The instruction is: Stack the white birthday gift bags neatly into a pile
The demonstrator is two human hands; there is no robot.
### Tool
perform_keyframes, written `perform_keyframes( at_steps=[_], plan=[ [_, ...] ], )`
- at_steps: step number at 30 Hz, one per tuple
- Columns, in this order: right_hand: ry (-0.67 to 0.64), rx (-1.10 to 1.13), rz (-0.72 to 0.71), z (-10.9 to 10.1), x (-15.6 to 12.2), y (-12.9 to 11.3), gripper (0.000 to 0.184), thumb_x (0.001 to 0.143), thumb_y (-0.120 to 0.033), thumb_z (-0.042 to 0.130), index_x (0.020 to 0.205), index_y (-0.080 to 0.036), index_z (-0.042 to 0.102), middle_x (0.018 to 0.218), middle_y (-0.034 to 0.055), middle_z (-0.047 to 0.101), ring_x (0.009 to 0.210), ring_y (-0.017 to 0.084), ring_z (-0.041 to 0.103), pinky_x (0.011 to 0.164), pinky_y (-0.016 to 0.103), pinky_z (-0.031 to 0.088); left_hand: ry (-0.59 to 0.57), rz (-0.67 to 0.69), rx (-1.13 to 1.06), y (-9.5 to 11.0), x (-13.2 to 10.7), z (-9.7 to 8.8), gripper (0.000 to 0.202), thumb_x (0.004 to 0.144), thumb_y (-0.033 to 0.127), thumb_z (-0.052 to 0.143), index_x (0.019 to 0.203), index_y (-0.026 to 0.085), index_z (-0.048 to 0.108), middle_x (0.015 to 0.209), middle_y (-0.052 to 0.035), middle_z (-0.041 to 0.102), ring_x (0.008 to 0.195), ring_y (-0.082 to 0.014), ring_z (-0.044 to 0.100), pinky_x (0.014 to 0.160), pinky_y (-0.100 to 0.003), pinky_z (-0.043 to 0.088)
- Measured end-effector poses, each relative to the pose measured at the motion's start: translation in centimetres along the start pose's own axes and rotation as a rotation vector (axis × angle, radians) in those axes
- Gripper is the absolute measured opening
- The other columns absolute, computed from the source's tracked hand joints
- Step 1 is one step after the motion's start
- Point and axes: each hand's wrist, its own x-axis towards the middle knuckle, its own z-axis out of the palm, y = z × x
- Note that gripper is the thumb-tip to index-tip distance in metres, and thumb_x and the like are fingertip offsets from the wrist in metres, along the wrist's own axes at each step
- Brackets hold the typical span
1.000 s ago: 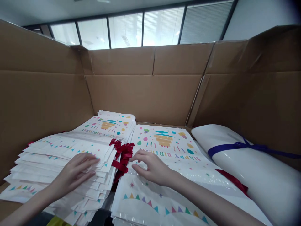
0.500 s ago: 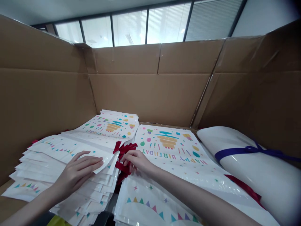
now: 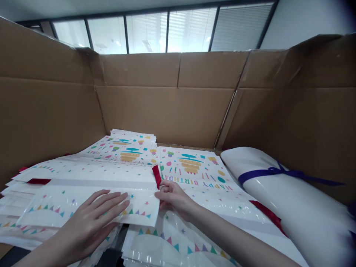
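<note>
Two stacks of white "Happy Birthday" printed bags lie inside a big cardboard box [image 3: 172,111]. My left hand [image 3: 94,218] lies flat, fingers spread, on the top bag of the left stack [image 3: 91,178]. My right hand [image 3: 174,198] rests at that bag's right edge, fingers curled at its red ribbon [image 3: 156,175], over the near edge of the right stack [image 3: 200,174]. Whether the fingers pinch the ribbon or the bag's edge I cannot make out.
A white roll tied with a blue ribbon [image 3: 278,172] lies along the box's right wall. A red ribbon [image 3: 268,213] shows between it and the right stack. Cardboard walls rise on the left, back and right. Windows [image 3: 167,29] are behind the box.
A bag now lies flat across the top of the left stack, covering the bunch of red ribbons seen earlier. My left hand slid right; my right hand shifted to the bag's right edge.
</note>
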Motion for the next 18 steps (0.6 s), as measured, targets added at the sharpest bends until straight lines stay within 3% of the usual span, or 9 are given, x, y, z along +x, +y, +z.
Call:
perform_keyframes(
  at_steps=[6,9,14,18],
  plan=[
    [0.195,-0.060,-0.022,-7.2,-6.9,-1.3,0.051,0.065,-0.033,0.076,0.111,-0.021,0.057,0.064,-0.0072,0.049,0.057,0.010,0.054,0.056,0.023,0.045,-0.200,0.077,0.067,1.3,0.7,0.3,0.062,0.096,0.035,0.045,0.152,0.025,0.020,0.155,-0.0011,0.025,0.140,-0.0254,0.031,0.111,-0.042,0.035],
    [0.349,-0.141,0.035,-10.8,-11.1,-0.8,0.061,0.068,-0.042,0.073,0.123,-0.023,0.053,0.074,-0.0024,0.057,0.069,0.016,0.062,0.063,0.027,0.050,-0.229,0.160,0.004,2.7,3.0,0.4,0.065,0.098,0.043,0.044,0.153,0.024,0.016,0.155,-0.0011,0.023,0.141,-0.0251,0.029,0.112,-0.042,0.035],
    [0.522,-0.079,0.171,-15.8,-17.0,0.9,0.079,0.068,-0.051,0.073,0.136,-0.023,0.044,0.096,0.0068,0.065,0.097,0.026,0.066,0.079,0.033,0.055,-0.256,0.247,-0.172,5.0,7.8,0.4,0.065,0.099,0.047,0.043,0.153,0.027,0.014,0.155,-0.0001,0.021,0.142,-0.0257,0.027,0.113,-0.042,0.033],
    [0.639,-0.147,0.191,-18.4,-19.9,1.4,0.077,0.067,-0.054,0.073,0.134,-0.022,0.051,0.099,0.0116,0.067,0.104,0.030,0.064,0.083,0.036,0.055,-0.314,0.315,-0.315,6.6,10.7,1.3,0.064,0.099,0.048,0.042,0.153,0.028,0.013,0.156,-0.0023,0.019,0.142,-0.0260,0.024,0.116,-0.046,0.027]
  ],
)
